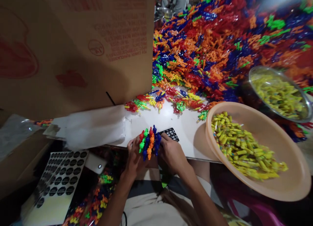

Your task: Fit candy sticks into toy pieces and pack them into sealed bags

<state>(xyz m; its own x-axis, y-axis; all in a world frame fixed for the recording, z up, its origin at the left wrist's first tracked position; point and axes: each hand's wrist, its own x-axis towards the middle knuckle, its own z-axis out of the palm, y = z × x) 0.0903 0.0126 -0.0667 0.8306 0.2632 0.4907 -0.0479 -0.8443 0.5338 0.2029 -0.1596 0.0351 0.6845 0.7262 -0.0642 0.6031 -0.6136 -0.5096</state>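
Note:
My left hand [133, 156] and my right hand [171, 151] together grip a bundle of small plastic toys [149, 142] in red, green, orange and blue, held upright at the near edge of the white table [181, 128]. A black perforated piece [171, 134] lies on the table just behind my right hand. A row of bagged toy bundles [168, 102] lies farther back on the table.
A huge heap of colourful plastic toys [220, 40] fills the back right. A peach basin [290, 183] and a metal bowl [255, 74] hold yellow wrapped pieces. A cardboard box [73, 47] stands at left, clear bags [95, 126] below it, a sticker sheet [58, 180] near left.

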